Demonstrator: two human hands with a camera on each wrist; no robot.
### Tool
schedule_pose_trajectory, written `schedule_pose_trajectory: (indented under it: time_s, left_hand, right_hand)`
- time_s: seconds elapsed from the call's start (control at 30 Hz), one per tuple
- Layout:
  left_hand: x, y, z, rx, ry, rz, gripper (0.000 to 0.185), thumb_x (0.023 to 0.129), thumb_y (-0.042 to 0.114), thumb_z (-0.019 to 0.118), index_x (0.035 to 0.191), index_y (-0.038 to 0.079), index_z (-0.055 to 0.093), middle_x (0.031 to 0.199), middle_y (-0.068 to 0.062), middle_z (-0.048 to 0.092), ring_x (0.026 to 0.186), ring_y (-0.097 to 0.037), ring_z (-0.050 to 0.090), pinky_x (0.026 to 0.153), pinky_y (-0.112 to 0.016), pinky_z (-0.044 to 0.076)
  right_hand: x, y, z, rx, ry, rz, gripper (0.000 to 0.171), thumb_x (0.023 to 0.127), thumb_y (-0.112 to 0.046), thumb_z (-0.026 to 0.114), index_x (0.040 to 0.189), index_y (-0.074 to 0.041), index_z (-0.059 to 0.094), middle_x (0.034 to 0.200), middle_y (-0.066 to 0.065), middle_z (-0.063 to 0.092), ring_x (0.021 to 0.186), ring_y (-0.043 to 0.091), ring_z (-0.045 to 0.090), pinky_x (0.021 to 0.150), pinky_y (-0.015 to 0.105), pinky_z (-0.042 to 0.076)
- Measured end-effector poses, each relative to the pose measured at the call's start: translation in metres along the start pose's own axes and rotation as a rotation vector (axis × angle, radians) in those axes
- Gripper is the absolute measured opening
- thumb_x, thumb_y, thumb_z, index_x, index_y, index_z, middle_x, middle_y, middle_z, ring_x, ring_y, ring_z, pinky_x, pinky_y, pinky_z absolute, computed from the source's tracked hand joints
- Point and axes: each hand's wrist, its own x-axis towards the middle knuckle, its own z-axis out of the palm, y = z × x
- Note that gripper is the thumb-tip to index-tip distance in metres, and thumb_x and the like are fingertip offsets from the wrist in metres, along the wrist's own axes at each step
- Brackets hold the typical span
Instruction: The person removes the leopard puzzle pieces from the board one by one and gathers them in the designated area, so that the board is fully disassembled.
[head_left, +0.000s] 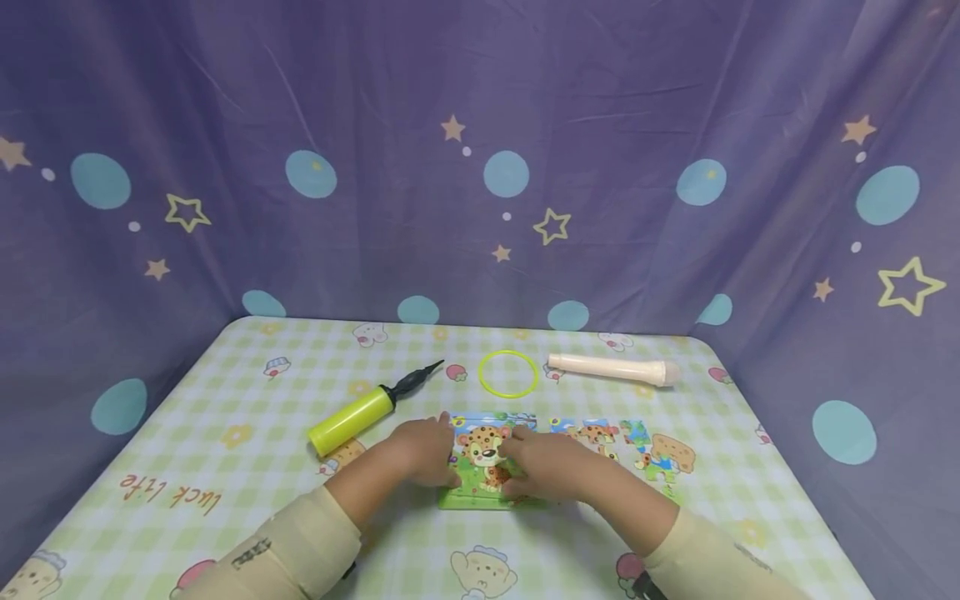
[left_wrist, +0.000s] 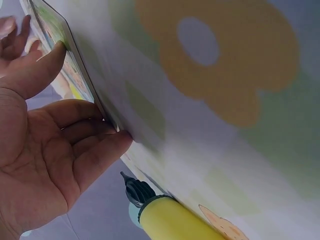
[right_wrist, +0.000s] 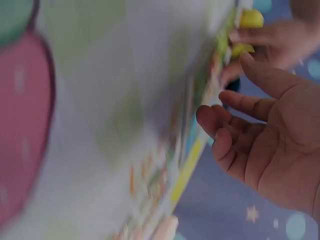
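Note:
A jigsaw puzzle (head_left: 482, 456) with a cartoon leopard cub on a green and blue ground lies at the front middle of the table. My left hand (head_left: 426, 452) holds its left side, the thumb (left_wrist: 56, 62) on the top face and the other fingers against the edge near the tabletop. Over the puzzle's right part, my right hand (head_left: 553, 467) has its fingers loosely bent. In the right wrist view its palm (right_wrist: 290, 135) faces the camera with nothing gripped. Several loose puzzle pieces (head_left: 637, 433) lie right of the board, partly hidden by my right arm.
A yellow-green hand pump (head_left: 352, 422) with a black nozzle lies at the left. Behind the puzzle is a thin yellow ring (head_left: 508, 373); a pale microphone-shaped stick (head_left: 611, 368) lies at the back right. A purple curtain (head_left: 480, 83) hangs behind the checked tablecloth (head_left: 262, 467).

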Motion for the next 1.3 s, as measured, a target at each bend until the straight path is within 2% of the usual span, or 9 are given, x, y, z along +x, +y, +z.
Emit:
schedule_pose_trajectory:
  time_s: [0.17, 0.37, 0.67, 0.77, 0.93, 1.0, 1.1, 1.2, 1.3]
  left_hand:
    - [0.001, 0.001, 0.001, -0.004, 0.006, -0.007, 0.091, 0.081, 0.055, 0.072, 0.146, -0.001, 0.042, 0.158, -0.019, 0.031, 0.142, -0.035, 0.038, 0.114, -0.047, 0.036]
    - [0.0, 0.003, 0.0, 0.005, -0.006, -0.031, 0.092, 0.081, 0.055, 0.073, 0.146, -0.003, 0.041, 0.158, -0.019, 0.032, 0.142, -0.034, 0.039, 0.113, -0.046, 0.038]
    - [-0.001, 0.007, -0.002, 0.02, -0.005, -0.039, 0.088, 0.082, 0.052, 0.073, 0.144, -0.003, 0.045, 0.157, -0.019, 0.034, 0.141, -0.034, 0.04, 0.112, -0.045, 0.039]
    - [-0.001, 0.007, -0.002, 0.017, 0.003, -0.038, 0.086, 0.082, 0.051, 0.074, 0.143, -0.003, 0.047, 0.156, -0.019, 0.035, 0.14, -0.034, 0.041, 0.111, -0.045, 0.04]
    - [0.001, 0.008, -0.002, 0.031, 0.014, -0.036, 0.084, 0.081, 0.05, 0.075, 0.141, -0.003, 0.049, 0.156, -0.019, 0.035, 0.14, -0.034, 0.041, 0.11, -0.046, 0.041]
    - [0.002, 0.008, -0.002, 0.034, 0.017, -0.035, 0.084, 0.082, 0.05, 0.074, 0.141, -0.003, 0.049, 0.156, -0.019, 0.035, 0.14, -0.034, 0.041, 0.11, -0.046, 0.041]
    - [0.002, 0.009, -0.001, 0.031, 0.02, -0.035, 0.084, 0.082, 0.05, 0.074, 0.141, -0.003, 0.049, 0.156, -0.018, 0.035, 0.14, -0.034, 0.041, 0.111, -0.046, 0.041]
    - [0.001, 0.009, -0.001, 0.028, 0.018, -0.038, 0.084, 0.082, 0.05, 0.074, 0.142, -0.002, 0.048, 0.156, -0.018, 0.035, 0.141, -0.034, 0.041, 0.111, -0.045, 0.041]
    - [-0.001, 0.009, -0.001, 0.034, 0.015, -0.039, 0.085, 0.082, 0.051, 0.074, 0.143, -0.002, 0.048, 0.156, -0.018, 0.035, 0.14, -0.034, 0.041, 0.11, -0.045, 0.041]
  right_hand:
    - [0.011, -0.015, 0.019, -0.086, 0.069, -0.064, 0.03, 0.087, -0.045, 0.071, 0.099, -0.019, 0.064, 0.091, -0.01, 0.047, 0.069, 0.002, 0.047, 0.061, 0.018, 0.047]
    - [0.018, -0.017, 0.029, -0.026, 0.142, -0.065, 0.022, 0.083, -0.035, 0.077, 0.086, -0.021, 0.059, 0.087, -0.013, 0.047, 0.076, 0.002, 0.045, 0.071, 0.018, 0.047]
    - [0.02, -0.016, 0.029, 0.059, 0.132, -0.033, 0.026, 0.083, -0.031, 0.078, 0.087, -0.022, 0.055, 0.086, -0.013, 0.045, 0.078, 0.004, 0.044, 0.068, 0.019, 0.044]
    - [0.021, -0.017, 0.03, 0.117, 0.136, -0.046, 0.026, 0.083, -0.023, 0.078, 0.089, -0.021, 0.053, 0.086, -0.012, 0.048, 0.079, 0.004, 0.046, 0.068, 0.02, 0.044]
    - [0.017, -0.027, 0.029, 0.052, 0.124, -0.149, 0.02, 0.086, -0.014, 0.073, 0.098, -0.023, 0.06, 0.094, -0.013, 0.057, 0.087, 0.003, 0.055, 0.079, 0.019, 0.05]
    - [0.015, -0.029, 0.026, 0.001, 0.097, -0.154, 0.014, 0.09, -0.02, 0.07, 0.1, -0.026, 0.062, 0.099, -0.014, 0.058, 0.091, 0.002, 0.056, 0.082, 0.018, 0.051]
    - [0.013, -0.029, 0.02, 0.006, 0.053, -0.121, 0.007, 0.094, -0.026, 0.067, 0.099, -0.027, 0.064, 0.1, -0.016, 0.06, 0.092, 0.001, 0.058, 0.081, 0.019, 0.052]
    - [0.011, -0.024, 0.014, 0.044, 0.019, -0.103, 0.002, 0.095, -0.027, 0.064, 0.096, -0.026, 0.062, 0.094, -0.015, 0.063, 0.08, 0.001, 0.058, 0.072, 0.02, 0.052]
    - [0.008, -0.018, 0.01, 0.082, 0.008, -0.096, 0.004, 0.096, -0.025, 0.064, 0.094, -0.025, 0.06, 0.083, -0.014, 0.061, 0.065, 0.002, 0.051, 0.061, 0.02, 0.047]
